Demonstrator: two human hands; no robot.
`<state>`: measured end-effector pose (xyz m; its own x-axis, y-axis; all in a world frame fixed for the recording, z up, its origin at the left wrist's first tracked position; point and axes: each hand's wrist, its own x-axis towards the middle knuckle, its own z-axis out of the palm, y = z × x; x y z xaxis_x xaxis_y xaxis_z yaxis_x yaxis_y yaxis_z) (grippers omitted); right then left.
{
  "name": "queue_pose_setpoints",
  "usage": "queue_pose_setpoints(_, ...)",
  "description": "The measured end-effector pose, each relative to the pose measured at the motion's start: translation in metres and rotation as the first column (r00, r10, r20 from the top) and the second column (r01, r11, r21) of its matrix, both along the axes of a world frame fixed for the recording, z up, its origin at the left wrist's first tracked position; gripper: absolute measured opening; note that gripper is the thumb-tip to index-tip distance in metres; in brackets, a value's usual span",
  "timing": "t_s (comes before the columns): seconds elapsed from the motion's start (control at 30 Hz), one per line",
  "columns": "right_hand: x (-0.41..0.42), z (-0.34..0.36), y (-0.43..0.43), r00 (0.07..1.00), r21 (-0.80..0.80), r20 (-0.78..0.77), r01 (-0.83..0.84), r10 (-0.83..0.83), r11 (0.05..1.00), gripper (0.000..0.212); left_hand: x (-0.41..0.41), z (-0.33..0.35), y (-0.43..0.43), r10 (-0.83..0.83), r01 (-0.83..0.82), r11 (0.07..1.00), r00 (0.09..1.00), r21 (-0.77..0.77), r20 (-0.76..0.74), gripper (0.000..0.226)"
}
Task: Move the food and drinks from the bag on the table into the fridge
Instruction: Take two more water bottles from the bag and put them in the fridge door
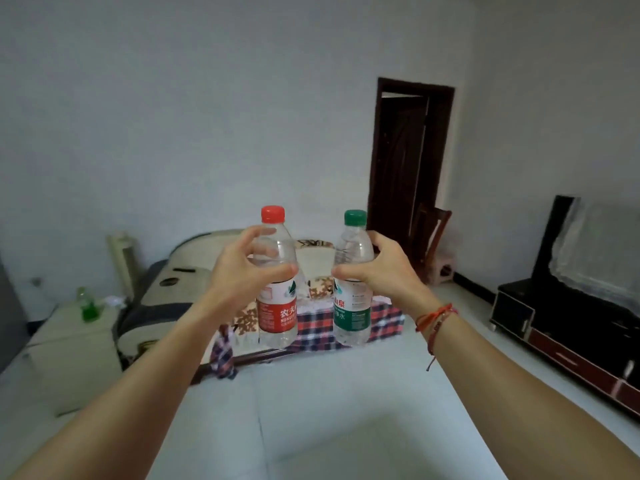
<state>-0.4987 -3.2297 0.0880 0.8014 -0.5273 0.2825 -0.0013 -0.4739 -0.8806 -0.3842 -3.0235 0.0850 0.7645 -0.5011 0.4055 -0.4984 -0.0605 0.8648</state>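
Clasped in the left grip [239, 268], by the shoulder above the label: the red-cap bottle [277, 317]. Clasped likewise in the right grip [381, 271]: the green-cap bottle [351, 317]. Both upright, side by side, not touching, raised in mid-air over the floor [346, 410]. Likely held high and apart for carrying both at once, steady. No bag or fridge plainly in view.

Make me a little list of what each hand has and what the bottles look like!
left hand: grips the red-capped bottle, upright
right hand: grips the green-capped bottle, upright
red-capped bottle: clear, red and white label
green-capped bottle: clear, green label
bottles together: side by side, not touching, held up in the air
right wrist: red string bracelet
behind: plaid cloth, dark doorway
bag: not in view
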Motion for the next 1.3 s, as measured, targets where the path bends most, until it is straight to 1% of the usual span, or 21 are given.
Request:
queue_pose_setpoints(0.13,0.027,0.003,0.020,0.976,0.005,-0.016,-0.215,0.215,0.977,0.053,-0.007,-0.004,0.035,0.174,-0.174,0.985,0.985,-0.009,0.004,0.063)
queue_pose_setpoints(0.23,0.047,0.001,0.044,0.938,0.004,-0.002,-0.346,0.346,0.938,0.066,-0.015,-0.006,0.066,0.303,-0.303,0.953,0.953,-0.019,-0.013,0.065)
queue_pose_setpoints(0.33,0.063,-0.002,0.081,0.881,0.013,0.003,-0.473,0.473,0.881,0.069,-0.028,-0.010,0.107,0.440,-0.440,0.897,0.898,-0.025,-0.032,0.065)
queue_pose_setpoints(0.4,0.072,-0.006,0.109,0.846,0.008,-0.012,-0.532,0.532,0.846,0.065,-0.038,-0.011,0.136,0.515,-0.515,0.857,0.857,-0.014,-0.023,0.063)
queue_pose_setpoints(0.47,0.080,-0.008,0.138,0.805,0.004,-0.029,-0.593,0.592,0.806,0.070,-0.047,-0.012,0.164,0.591,-0.591,0.806,0.806,-0.008,-0.010,0.064)
queue_pose_setpoints(0.57,0.088,-0.008,0.183,0.731,0.006,-0.023,-0.682,0.682,0.731,0.053,-0.061,-0.013,0.207,0.685,-0.685,0.728,0.728,-0.013,-0.006,0.061)
queue_pose_setpoints(0.9,0.094,-0.013,0.339,0.544,-0.018,-0.008,-0.839,0.839,0.544,0.051,-0.120,-0.017,0.345,0.859,-0.859,0.512,0.512,-0.020,0.010,0.058)
queue_pose_setpoints(1.03,0.091,-0.015,0.390,0.485,-0.022,-0.015,-0.874,0.874,0.485,0.049,-0.142,-0.017,0.384,0.903,-0.903,0.430,0.430,-0.010,0.015,0.064)
queue_pose_setpoints(1.2,0.088,-0.020,0.437,0.431,-0.030,-0.013,-0.902,0.902,0.431,0.052,-0.158,-0.021,0.419,0.926,-0.926,0.376,0.376,-0.008,0.011,0.064)
queue_pose_setpoints(1.3,0.088,-0.021,0.457,0.409,-0.035,-0.019,-0.912,0.913,0.408,0.052,-0.163,-0.023,0.435,0.932,-0.932,0.361,0.361,-0.017,0.011,0.065)
